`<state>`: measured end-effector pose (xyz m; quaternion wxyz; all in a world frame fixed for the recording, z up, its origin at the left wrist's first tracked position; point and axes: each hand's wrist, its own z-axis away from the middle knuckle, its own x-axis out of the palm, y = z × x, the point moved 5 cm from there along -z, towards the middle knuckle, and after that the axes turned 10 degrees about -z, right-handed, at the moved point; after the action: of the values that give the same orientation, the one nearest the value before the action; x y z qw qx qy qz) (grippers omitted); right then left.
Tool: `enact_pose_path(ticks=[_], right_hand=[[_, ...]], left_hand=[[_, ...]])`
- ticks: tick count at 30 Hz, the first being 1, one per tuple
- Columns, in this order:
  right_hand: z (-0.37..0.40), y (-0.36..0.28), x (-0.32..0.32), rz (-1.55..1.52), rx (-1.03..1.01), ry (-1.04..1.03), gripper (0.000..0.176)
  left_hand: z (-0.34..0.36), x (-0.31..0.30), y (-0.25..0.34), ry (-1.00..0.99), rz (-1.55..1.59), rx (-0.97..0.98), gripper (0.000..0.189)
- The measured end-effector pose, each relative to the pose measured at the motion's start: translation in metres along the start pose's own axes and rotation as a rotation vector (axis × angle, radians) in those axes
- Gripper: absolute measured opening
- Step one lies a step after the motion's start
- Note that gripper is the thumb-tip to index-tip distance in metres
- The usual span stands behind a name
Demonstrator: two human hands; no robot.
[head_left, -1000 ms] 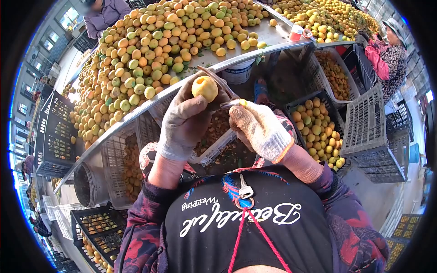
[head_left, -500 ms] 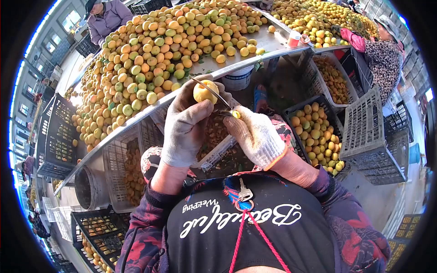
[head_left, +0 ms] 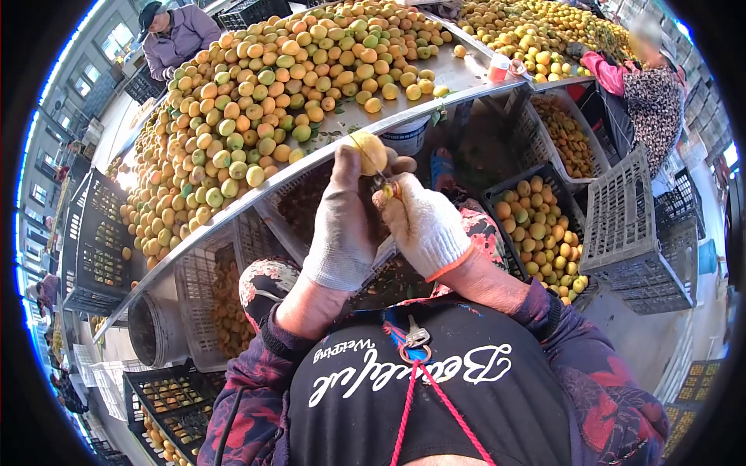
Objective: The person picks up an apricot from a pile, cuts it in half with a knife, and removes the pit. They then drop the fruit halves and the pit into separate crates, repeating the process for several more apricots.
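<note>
My left hand (head_left: 344, 225), in a stained white work glove, grips a yellow apricot (head_left: 368, 152) between thumb and fingers, just off the table's near edge. In my right hand (head_left: 425, 225), gloved as well, is a small knife (head_left: 381, 178) with a yellow handle. Its thin blade lies against the apricot, and the fist covers most of the handle. Both hands are close together in front of my chest, above crates between my knees. Beyond them a large heap of apricots (head_left: 256, 101) covers the metal table (head_left: 400, 105).
At my right stand a crate of whole apricots (head_left: 540, 237), a crate of cut fruit (head_left: 571, 136) and an upended grey crate (head_left: 622, 206). A bucket (head_left: 159, 322) and a crate (head_left: 202, 311) are at left below the table. Two people (head_left: 183, 39) (head_left: 653, 97) work across the tables.
My left hand has turned more upright and shifted right, bringing the apricot along. My right hand has moved slightly left and up, closer to the fruit, with the knife.
</note>
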<state>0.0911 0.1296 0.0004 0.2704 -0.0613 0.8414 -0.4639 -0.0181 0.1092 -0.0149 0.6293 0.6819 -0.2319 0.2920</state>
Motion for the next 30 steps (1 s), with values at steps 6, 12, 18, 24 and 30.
enact_pose_path(ticks=[6, 12, 18, 24, 30], right_hand=[[0.005, 0.016, 0.006, 0.011, 0.086, -0.016, 0.027], [-0.003, 0.011, 0.007, 0.065, -0.08, 0.054, 0.025], [0.004, 0.011, 0.0, 0.016, 0.082, 0.014, 0.026], [0.01, 0.026, 0.005, 0.033, 0.073, 0.062, 0.027], [0.013, 0.028, 0.005, 0.006, 0.095, 0.029, 0.024]], left_hand=[[-0.001, -0.005, 0.016, 0.077, -0.518, 0.265, 0.051], [-0.013, -0.007, -0.012, 0.201, 0.047, -0.004, 0.058], [-0.003, -0.002, 0.018, 0.179, -0.64, 0.333, 0.054], [-0.007, -0.013, -0.019, 0.261, -0.214, -0.043, 0.047], [-0.006, -0.024, -0.003, 0.129, -0.709, 0.166, 0.053]])
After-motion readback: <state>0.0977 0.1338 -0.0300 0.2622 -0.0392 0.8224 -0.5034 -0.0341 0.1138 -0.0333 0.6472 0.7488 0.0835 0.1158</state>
